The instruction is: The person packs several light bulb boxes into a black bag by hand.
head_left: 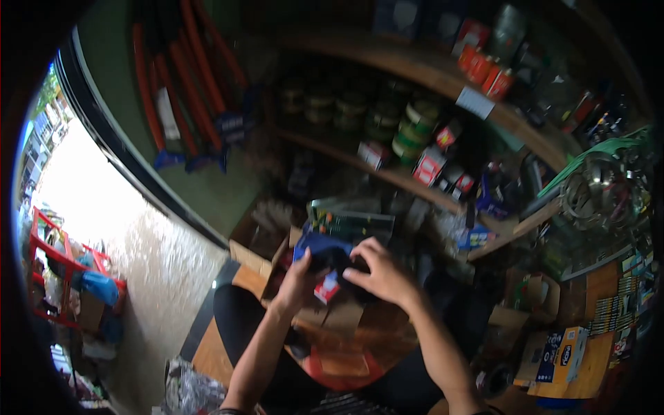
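Observation:
My left hand (296, 282) grips the near left side of a dark blue packet (319, 243), its thumb pointing up along the edge. The packet has a black, shadowed middle, and I cannot tell what lies inside it. My right hand (384, 275) is at the packet's right side, thumb and fingers curved and apart, fingertips close to the dark part. Just below the packet, between the hands, shows a small red-and-white box (326, 288). Under it are cardboard flaps (325, 317) in front of my lap.
An open carton (250, 259) stands to the left, beside a glass-like panel (356, 225). Wooden shelves (394, 176) ahead carry tins and small boxes. A yellow-and-blue box (561, 356) sits at right. A red rack (66, 259) stands outside the doorway; orange hoses (183, 76) hang on the wall.

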A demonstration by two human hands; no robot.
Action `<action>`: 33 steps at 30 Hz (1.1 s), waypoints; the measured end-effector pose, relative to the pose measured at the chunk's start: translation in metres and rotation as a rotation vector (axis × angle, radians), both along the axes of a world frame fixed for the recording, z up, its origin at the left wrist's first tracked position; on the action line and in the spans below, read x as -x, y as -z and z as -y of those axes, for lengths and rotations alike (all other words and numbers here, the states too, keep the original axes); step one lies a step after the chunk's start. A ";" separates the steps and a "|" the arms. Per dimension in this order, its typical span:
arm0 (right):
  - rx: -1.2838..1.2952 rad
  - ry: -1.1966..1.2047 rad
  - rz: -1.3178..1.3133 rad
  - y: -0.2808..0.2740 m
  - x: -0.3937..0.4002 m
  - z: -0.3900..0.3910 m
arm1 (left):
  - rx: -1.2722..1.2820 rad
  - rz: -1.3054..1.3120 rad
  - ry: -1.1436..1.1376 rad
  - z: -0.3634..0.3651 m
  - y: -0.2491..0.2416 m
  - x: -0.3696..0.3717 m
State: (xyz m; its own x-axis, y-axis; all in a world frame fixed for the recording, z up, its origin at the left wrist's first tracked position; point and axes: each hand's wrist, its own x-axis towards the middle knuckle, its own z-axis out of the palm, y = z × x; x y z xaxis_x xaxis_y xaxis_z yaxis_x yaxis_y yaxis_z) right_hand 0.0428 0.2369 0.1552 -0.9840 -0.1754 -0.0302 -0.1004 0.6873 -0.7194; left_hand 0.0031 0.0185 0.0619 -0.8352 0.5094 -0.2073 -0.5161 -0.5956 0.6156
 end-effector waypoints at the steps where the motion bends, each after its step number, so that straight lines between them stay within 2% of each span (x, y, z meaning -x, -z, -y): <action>1: 0.005 -0.002 -0.089 0.013 0.000 0.004 | 0.035 -0.055 0.035 -0.004 0.000 -0.003; 2: 0.031 -0.016 -0.153 0.011 0.000 0.010 | 0.073 -0.104 0.065 -0.007 0.001 -0.005; 5: -0.102 0.006 -0.307 0.015 -0.002 0.021 | 0.150 -0.126 0.166 -0.012 0.001 -0.016; 6: -0.141 0.009 -0.397 0.021 0.000 0.022 | 0.104 -0.109 0.245 -0.014 0.003 -0.015; 10: -0.152 0.131 -0.538 0.030 0.002 0.024 | 0.150 -0.151 0.240 -0.022 0.020 -0.020; 12: -0.092 0.142 -0.529 0.027 0.001 0.024 | 0.160 -0.165 0.220 -0.022 0.027 -0.020; 15: -0.023 0.132 -0.511 0.022 0.001 0.020 | 0.558 -0.288 0.159 -0.018 0.029 -0.016; 17: 0.094 0.118 -0.453 0.024 0.002 0.019 | 0.762 -0.372 0.070 -0.018 0.022 -0.021; 18: 0.155 0.110 -0.421 0.023 0.003 0.019 | 0.788 -0.446 0.002 -0.019 0.025 -0.021; 20: 0.470 0.017 -0.127 0.020 0.005 0.015 | 0.840 -0.586 -0.137 -0.019 0.040 -0.017; 21: 0.601 0.061 0.154 0.010 0.004 0.015 | 0.822 -0.598 -0.158 -0.016 0.049 -0.015; 22: 0.717 -0.003 0.254 0.004 0.004 0.012 | 0.805 -0.610 -0.179 -0.014 0.057 -0.013; 24: 0.966 0.000 0.260 0.019 0.004 0.010 | 0.912 -0.702 -0.244 -0.011 0.071 -0.011; 25: 1.074 0.027 0.286 0.021 0.002 0.012 | 1.021 -0.853 -0.319 -0.011 0.045 -0.016; 28: 1.356 0.120 0.324 0.020 0.002 0.021 | 0.812 -0.537 -0.080 -0.011 0.036 -0.019; 31: 1.510 0.167 0.281 0.022 0.001 0.021 | 0.727 -0.399 -0.150 -0.021 0.022 -0.024; 33: 1.530 0.232 0.256 0.028 0.001 0.021 | 0.797 -0.435 -0.174 -0.020 0.049 -0.017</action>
State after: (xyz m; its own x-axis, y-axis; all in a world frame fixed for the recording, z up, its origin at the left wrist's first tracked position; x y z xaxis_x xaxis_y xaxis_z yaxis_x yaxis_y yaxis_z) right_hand 0.0414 0.2156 0.1274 -0.9896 -0.0464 -0.1363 0.1295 -0.7005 -0.7018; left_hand 0.0198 0.0382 0.0129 -0.9731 0.2106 -0.0931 -0.0865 0.0399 0.9954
